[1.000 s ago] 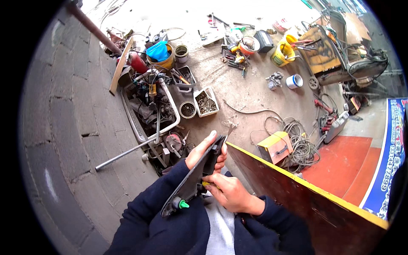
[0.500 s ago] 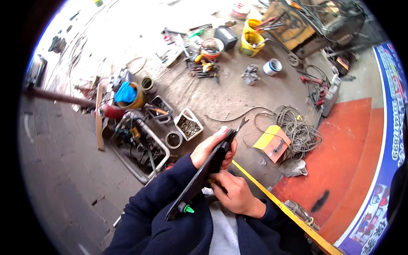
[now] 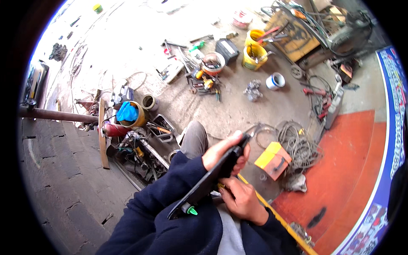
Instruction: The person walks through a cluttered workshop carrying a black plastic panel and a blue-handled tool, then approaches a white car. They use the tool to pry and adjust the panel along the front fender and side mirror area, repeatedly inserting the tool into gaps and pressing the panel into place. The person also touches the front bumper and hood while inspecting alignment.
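A long, flat black plastic panel slants across my lap. Its upper end is gripped in my left hand, thumb on the near face and fingers wrapped round the far side. Past that hand a thin metal tip sticks out, blurred now; it showed as forked in the earlier view. A green plastic clip juts from the panel's lower end. My right hand is closed at the panel's underside, with fingertips at a small yellow piece, partly hidden.
My bent knee rises ahead on the left, beside a crate of greasy parts. Ahead lie hand tools and yellow buckets. To the right are a yellow-orange box, coiled cable and a yellow bar.
My view has shifted, and my knee has come up in front of the white parts tub. Both hands and the panel sit slightly farther right, with the grips unchanged.
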Demonstrator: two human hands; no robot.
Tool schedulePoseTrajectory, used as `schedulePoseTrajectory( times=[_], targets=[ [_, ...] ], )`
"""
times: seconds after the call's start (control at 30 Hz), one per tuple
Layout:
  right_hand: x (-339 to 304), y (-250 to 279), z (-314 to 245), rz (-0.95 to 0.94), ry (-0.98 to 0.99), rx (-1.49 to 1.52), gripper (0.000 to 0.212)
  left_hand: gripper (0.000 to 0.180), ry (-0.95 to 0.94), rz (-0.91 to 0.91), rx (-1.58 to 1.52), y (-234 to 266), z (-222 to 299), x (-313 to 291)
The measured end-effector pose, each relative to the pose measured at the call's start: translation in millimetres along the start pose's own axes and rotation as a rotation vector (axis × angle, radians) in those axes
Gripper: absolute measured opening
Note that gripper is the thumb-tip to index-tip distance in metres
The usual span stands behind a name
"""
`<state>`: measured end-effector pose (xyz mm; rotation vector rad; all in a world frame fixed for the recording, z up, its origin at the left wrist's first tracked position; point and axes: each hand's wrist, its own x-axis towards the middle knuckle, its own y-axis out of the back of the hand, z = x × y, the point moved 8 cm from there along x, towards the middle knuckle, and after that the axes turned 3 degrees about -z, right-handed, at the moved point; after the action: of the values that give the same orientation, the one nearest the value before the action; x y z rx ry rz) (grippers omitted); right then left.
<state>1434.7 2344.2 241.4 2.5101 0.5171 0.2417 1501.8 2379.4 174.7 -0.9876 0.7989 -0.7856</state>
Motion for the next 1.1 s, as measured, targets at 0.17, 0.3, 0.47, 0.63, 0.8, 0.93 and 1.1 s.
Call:
schedulePoseTrajectory(
  times=[0.17, 0.3, 0.47, 0.63, 0.8, 0.93, 1.1],
  targets=[
    [90, 16, 32, 0.041, -0.127, 0.057, 0.02, 0.06, 0.046, -0.205, -0.201, 32, 72, 46],
    [202, 23, 66, 0.118, -0.16, 0.069, 0.017, 0.06, -0.084, -0.215, -0.383, 98, 173, 80],
    [388, 34, 101, 0.292, -0.18, 0.072, 0.016, 0.062, -0.139, -0.101, -0.285, 192, 319, 102],
    [550, 24, 83, 0.148, -0.04, -0.09, 0.014, 0.058, -0.203, 0.193, -0.449, 236, 438, 72],
    [636, 5, 71, 0.03, 0.038, -0.224, 0.018, 0.054, -0.291, 0.28, -0.381, 255, 514, 44],
    [680, 1, 73, -0.045, 0.115, -0.252, 0.021, 0.054, -0.349, 0.396, -0.37, 259, 555, 43],
    [709, 17, 75, -0.07, 0.223, -0.256, 0.018, 0.052, -0.392, 0.501, -0.379, 254, 574, 57]
  ],
)
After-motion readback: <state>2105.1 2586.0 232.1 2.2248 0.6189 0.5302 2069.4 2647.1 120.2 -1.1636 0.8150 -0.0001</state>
